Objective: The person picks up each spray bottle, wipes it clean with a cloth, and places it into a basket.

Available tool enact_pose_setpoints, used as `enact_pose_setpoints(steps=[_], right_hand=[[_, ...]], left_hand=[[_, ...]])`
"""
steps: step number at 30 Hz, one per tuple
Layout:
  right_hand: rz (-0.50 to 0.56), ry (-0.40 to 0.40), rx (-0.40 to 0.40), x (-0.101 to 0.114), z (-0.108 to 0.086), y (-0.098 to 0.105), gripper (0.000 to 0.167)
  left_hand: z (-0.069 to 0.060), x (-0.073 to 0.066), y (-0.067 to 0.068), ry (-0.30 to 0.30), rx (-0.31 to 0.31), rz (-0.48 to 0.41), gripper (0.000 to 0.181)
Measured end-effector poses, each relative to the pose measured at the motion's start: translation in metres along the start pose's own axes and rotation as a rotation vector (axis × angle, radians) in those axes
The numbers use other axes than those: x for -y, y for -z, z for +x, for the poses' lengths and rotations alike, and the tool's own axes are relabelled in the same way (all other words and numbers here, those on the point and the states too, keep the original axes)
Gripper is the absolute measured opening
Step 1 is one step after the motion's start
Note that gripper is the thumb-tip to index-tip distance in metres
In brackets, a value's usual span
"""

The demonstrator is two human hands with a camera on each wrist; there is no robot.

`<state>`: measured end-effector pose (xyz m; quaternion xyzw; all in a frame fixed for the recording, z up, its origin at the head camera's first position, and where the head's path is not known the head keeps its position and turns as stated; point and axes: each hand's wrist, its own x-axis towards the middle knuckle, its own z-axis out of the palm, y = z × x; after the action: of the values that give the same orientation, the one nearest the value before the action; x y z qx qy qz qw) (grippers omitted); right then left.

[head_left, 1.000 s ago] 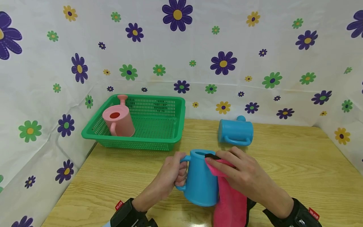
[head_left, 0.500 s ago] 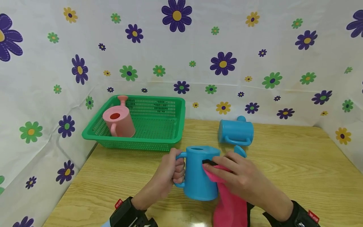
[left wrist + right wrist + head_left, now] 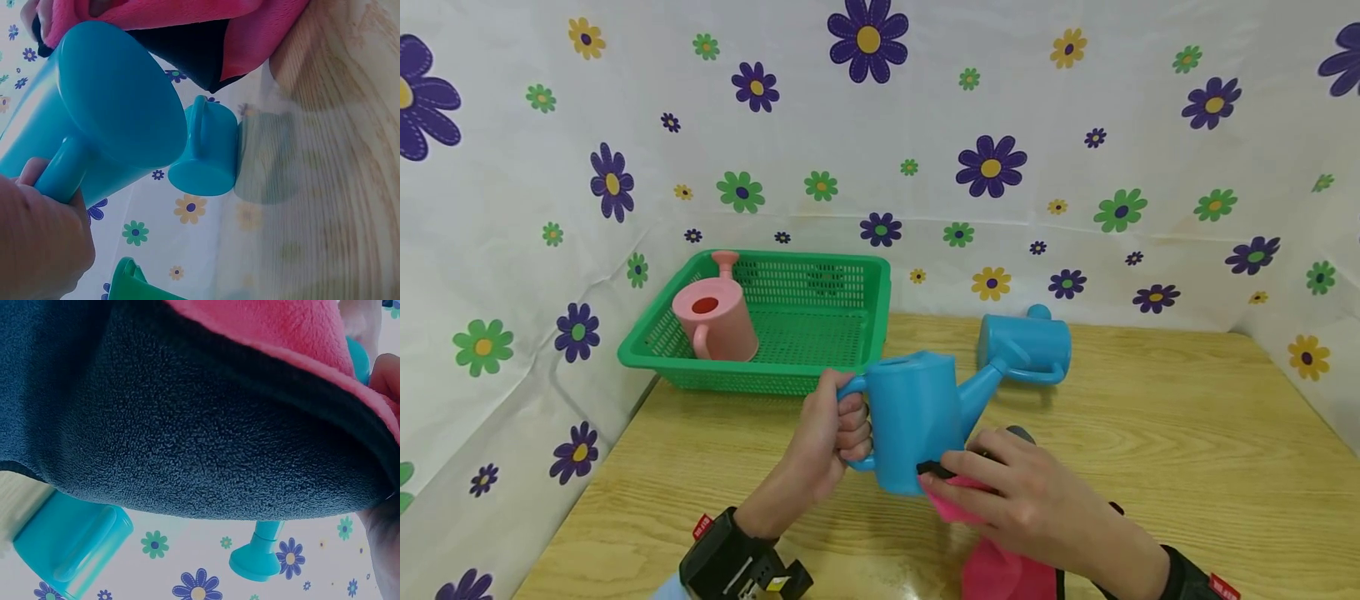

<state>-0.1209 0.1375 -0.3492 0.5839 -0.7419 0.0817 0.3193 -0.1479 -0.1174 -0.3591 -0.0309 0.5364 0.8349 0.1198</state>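
The left hand curls its fingers round the handle of a blue watering can, above the desk. The right hand pinches a pink-and-black cloth at the can's lower right. Far right, another blue can lies on its side; far left, a green basket holds a pink can.

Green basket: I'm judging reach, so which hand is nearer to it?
Left. The left hand is in front of the green basket; the right hand is farther off, nearer the viewer and rightward.
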Motion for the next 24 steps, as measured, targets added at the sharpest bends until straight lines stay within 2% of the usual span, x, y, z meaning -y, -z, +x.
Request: enact_pose_setpoints(steps=[6,18,24], right_hand=[[0.008,-0.020,0.003,0.0041,-0.0004,-0.0005,0.067],[0.025,-0.030,0.023,0.0054,-0.0027,-0.0029,0.034],[0.034,-0.048,0.008,0.0039,-0.0021,-0.0026,0.033]], left_hand=[[0.0010,-0.0022,0.0035,-0.008,0.019,-0.021,0.048],[0.0001,-0.0018,0.0060,0.013,0.046,-0.033,0.049],[-0.0008,-0.0017,0.0071,0.031,0.075,-0.012,0.049]])
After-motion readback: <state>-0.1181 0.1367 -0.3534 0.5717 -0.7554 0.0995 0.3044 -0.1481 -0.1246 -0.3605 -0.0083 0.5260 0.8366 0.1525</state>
